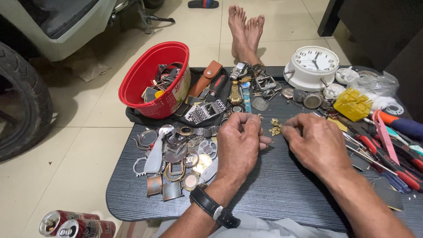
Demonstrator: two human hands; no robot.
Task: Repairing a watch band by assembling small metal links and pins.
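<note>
My left hand (240,141) rests on a low dark table (273,189), its fingers pinched shut on a small gold-coloured piece near its fingertips. My right hand (315,143) lies just to the right, fingertips pinching small gold watch-band links (275,128) that sit between the two hands. A black wristwatch (211,206) is strapped on my left wrist. A heap of metal watch cases and bezels (176,161) lies left of my left hand.
A red plastic bowl (145,75) of parts stands at the back left. A white alarm clock (313,66), a yellow tool block (352,104) and red-handled pliers (387,158) crowd the right side. Two cans (75,225) lie on the floor; a tyre (22,97) is at far left.
</note>
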